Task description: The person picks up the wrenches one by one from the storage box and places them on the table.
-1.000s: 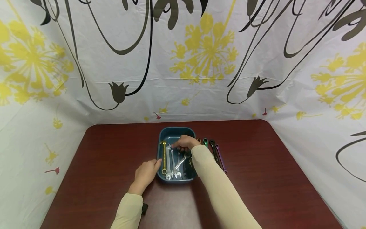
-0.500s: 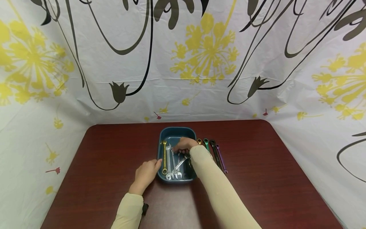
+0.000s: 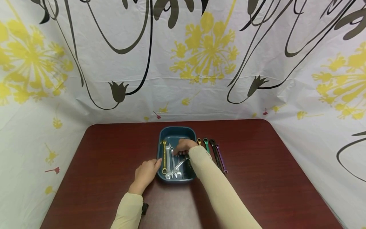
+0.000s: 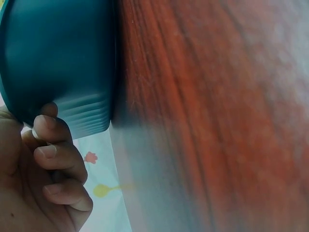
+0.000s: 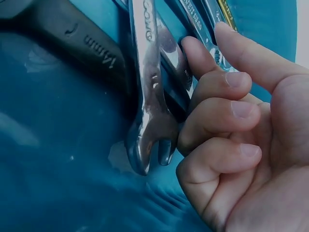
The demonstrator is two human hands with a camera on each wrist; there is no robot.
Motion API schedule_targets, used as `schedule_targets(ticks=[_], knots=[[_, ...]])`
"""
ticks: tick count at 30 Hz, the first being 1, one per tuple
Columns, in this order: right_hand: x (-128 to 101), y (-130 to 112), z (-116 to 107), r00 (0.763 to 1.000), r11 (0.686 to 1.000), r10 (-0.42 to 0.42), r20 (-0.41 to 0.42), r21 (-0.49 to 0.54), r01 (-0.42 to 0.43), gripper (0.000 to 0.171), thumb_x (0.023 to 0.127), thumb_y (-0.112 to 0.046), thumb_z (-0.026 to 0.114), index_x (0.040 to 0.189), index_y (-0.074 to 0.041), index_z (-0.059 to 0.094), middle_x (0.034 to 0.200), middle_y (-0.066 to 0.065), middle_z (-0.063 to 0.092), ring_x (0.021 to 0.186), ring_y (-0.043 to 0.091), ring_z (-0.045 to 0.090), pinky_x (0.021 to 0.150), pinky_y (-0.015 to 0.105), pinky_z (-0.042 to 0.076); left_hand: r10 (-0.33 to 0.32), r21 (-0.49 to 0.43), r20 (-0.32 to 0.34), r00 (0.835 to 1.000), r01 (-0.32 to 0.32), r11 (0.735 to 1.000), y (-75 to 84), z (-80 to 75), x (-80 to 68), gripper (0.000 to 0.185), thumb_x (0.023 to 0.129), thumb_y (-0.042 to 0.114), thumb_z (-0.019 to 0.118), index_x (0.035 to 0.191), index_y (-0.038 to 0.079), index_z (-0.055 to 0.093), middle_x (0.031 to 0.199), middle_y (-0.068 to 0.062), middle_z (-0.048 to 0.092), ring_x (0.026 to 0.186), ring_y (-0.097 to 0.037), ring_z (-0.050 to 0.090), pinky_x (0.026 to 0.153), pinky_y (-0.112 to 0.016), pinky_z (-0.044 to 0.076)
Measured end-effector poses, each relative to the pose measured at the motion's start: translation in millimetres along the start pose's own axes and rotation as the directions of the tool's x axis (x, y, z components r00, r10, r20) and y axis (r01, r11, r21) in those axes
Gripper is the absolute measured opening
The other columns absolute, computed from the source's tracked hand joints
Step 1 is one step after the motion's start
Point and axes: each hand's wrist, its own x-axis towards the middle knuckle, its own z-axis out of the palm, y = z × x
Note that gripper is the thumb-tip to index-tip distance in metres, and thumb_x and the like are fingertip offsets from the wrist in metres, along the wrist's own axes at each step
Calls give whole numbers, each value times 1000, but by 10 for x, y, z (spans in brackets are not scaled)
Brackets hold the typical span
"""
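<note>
Your right sleeve (image 3: 211, 178) covers the near right corner of the blue bin (image 3: 177, 132) and the lower shafts of the coloured wrenches (image 3: 213, 149) beside it. From the head view your right hand (image 3: 184, 146) hides whatever its fingers touch among the silver wrenches (image 3: 171, 162). The right wrist view cuts off every wrench shaft at the top edge, and the dark wrench (image 5: 82, 46) shows only part of its size marking. In the left wrist view the counter (image 4: 217, 121) is blurred, and your left hand (image 4: 43, 183) is cropped at the frame's edge.
</note>
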Motion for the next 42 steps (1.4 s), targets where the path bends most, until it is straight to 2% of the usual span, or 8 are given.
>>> schedule_targets(ticks=[7,17,22,29,37,42], knots=[[-3,-40,19,1000,1000,-5,-8,-19,4,25,84,-22,72,67,-4,68,53,-1,47,46,10,36,46,23,30,4,-1,-2,1000,-4,1000,-9,5,3,45,101,41,45,63,16,47,55,1,37,48,-14,36,48,-29,27],[-37,-95,90,1000,1000,-3,-10,-21,3,28,83,-19,75,60,-6,65,51,-1,45,44,8,34,45,22,29,9,0,0,1000,-9,1000,-9,11,28,44,101,41,45,64,16,48,55,1,38,48,-14,37,48,-30,27],[-37,-116,99,1000,999,1,-18,-43,-2,27,84,-19,74,61,-7,65,52,-1,46,45,8,35,46,22,30,7,1,-2,1000,-7,1000,-2,-2,29,44,101,41,44,64,16,48,55,1,37,48,-14,36,48,-29,27],[-35,-131,123,999,1000,3,-35,-16,-4,21,82,-13,73,63,-5,66,54,-1,48,45,8,35,45,21,30,2,2,1,1000,-2,1000,-4,-2,28,44,101,41,44,64,17,48,55,1,38,49,-14,37,49,-29,28],[-33,-89,158,999,1000,10,-52,11,-9,31,78,-9,73,54,-12,53,52,-1,45,46,10,36,47,24,32,4,3,4,1000,-4,1000,-10,4,2,45,101,41,44,64,16,47,55,1,37,48,-14,35,48,-29,27],[-55,-90,167,999,1000,2,-48,23,-1,33,78,-8,72,52,-13,51,51,-2,44,47,10,36,47,24,33,10,9,-4,1000,-10,1000,-14,8,-12,44,101,41,44,64,16,47,55,1,37,48,-14,36,47,-29,27]])
